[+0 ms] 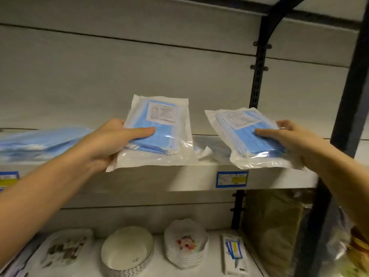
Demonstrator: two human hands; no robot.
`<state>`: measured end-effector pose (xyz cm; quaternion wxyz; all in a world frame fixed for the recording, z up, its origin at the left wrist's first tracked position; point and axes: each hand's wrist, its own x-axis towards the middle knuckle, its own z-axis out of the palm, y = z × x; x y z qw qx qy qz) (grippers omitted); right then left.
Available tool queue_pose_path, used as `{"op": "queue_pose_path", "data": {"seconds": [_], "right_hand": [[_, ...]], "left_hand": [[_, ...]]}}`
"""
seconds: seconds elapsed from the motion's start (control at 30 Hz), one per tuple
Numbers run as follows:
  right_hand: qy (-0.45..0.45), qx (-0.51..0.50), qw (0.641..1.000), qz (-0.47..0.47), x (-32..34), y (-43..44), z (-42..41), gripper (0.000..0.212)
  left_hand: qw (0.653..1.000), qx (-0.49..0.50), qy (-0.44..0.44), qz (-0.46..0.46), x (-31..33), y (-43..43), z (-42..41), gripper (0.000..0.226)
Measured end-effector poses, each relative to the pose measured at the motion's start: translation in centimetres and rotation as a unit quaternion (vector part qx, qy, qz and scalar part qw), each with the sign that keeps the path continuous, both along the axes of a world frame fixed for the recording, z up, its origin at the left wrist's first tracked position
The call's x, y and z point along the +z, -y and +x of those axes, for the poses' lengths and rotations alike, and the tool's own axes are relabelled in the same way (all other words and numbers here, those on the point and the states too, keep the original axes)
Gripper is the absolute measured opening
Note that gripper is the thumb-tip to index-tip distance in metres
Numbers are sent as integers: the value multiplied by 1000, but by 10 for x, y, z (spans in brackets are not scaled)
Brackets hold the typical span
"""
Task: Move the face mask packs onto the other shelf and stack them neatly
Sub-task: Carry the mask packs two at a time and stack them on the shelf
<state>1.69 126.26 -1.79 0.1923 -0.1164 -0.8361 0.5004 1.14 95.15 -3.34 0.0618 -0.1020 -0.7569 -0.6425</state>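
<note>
Each of my hands holds one clear plastic pack of blue face masks over the front edge of the upper shelf (159, 177). My left hand (111, 140) grips the left pack (161, 124), thumb on top, with its white label facing me. My right hand (289, 136) grips the right pack (247, 134), which tilts to the left. A low pile of more blue mask packs (40, 141) lies on the same shelf at the far left. Behind the held packs, further packaging (207, 150) lies on the shelf, partly hidden.
A blue price tag (232, 179) sits on the shelf's front lip. The lower shelf carries stacked paper plates (186, 243), a round foil-edged stack (125, 250), a flat tray pack (65, 248) and a small white box (234, 254). Black uprights (259, 72) stand at the right.
</note>
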Motion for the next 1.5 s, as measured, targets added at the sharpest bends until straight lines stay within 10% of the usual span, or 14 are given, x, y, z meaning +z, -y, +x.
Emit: {"op": "queue_pose_path", "data": {"seconds": [0.2, 0.43, 0.57, 0.97, 1.27, 1.5], "right_hand": [[11, 48, 999, 19, 5, -7, -44, 43], [63, 80, 990, 98, -15, 4, -82, 65], [72, 85, 979, 171, -22, 2, -88, 67], [-52, 54, 946, 317, -12, 8, -74, 49], [-239, 196, 856, 415, 3, 65, -21, 32], [-298, 307, 802, 417, -10, 142, -4, 35]], "left_hand": [[996, 77, 34, -30, 13, -17, -34, 30], [983, 94, 104, -115, 6, -33, -67, 33], [968, 107, 108, -200, -6, -31, -77, 77], [932, 154, -39, -324, -1, -31, -66, 57], [769, 273, -287, -502, 8, 2, 0, 38], [699, 320, -282, -573, -9, 62, 76, 51]]}}
